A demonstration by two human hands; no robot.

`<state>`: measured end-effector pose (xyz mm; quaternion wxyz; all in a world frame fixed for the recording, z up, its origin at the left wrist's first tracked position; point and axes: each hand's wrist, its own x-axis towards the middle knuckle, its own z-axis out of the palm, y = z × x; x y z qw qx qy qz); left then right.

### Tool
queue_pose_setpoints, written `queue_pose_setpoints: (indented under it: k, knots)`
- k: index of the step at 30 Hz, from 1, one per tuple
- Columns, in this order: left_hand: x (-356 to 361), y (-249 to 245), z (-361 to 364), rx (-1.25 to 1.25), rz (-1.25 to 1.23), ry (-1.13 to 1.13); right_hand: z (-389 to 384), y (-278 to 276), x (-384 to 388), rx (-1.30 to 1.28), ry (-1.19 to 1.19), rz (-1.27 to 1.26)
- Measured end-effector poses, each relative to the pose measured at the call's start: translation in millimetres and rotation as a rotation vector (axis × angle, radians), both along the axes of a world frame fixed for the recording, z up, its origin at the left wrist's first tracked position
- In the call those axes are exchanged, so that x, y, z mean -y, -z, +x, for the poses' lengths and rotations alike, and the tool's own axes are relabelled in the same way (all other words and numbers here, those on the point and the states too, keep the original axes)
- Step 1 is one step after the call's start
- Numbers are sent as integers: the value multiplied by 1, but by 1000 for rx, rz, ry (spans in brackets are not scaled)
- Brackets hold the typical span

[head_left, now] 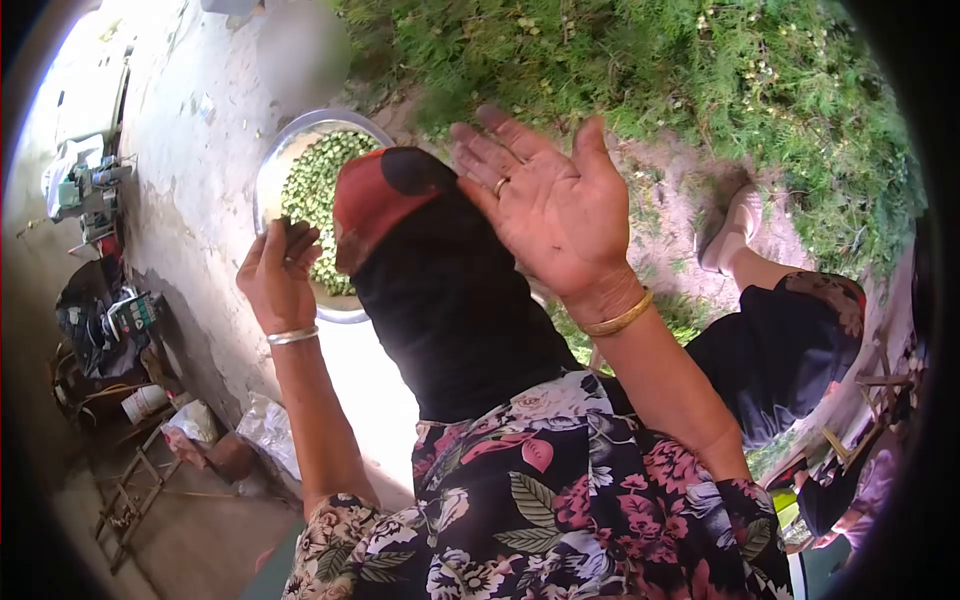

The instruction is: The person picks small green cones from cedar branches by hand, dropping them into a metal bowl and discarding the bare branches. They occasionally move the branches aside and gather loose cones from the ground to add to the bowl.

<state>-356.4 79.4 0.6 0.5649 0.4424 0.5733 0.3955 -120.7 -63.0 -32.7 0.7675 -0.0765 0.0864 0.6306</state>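
Note:
My right hand [550, 195] is raised palm up beside my bent knee [450, 290], its fingers spread and nothing in it. It wears a ring, and a gold-coloured bangle [618, 314] circles the wrist. My left hand [275, 275] hovers by the near left edge of a metal basin [267, 185]. Its fingers are curled together with dark tips; what they hold, if anything, I cannot make out. A silver bangle [292, 336] is on that wrist. Small pale-green pieces [325, 180] heap inside the basin, partly hidden by my knee.
Leafy green branches [640, 60] with small yellowish bits cover the ground at the top and right. My shod foot [738, 225] rests beside them. Left, by the wall, lie plastic bags [268, 430] and a wooden frame [130, 500]. Another person's lilac sleeve [872, 490] shows at lower right.

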Motion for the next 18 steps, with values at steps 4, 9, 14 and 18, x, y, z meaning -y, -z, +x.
queue_pose_setpoints:
  k: [4, 9, 14, 18]
  knots:
    - [23, -24, 17, -150, 350, -62, 14, -23, 10, -136, -26, 162]
    - [80, -83, 83, -79, 440, 213, 33, -57, 21, -14, 11, 251]
    - [129, -100, 147, -277, 962, 819, 47, -80, 38, 19, 61, 367]
    - [158, -101, 183, -12, 1008, 909, 60, -95, 60, 94, 141, 428]
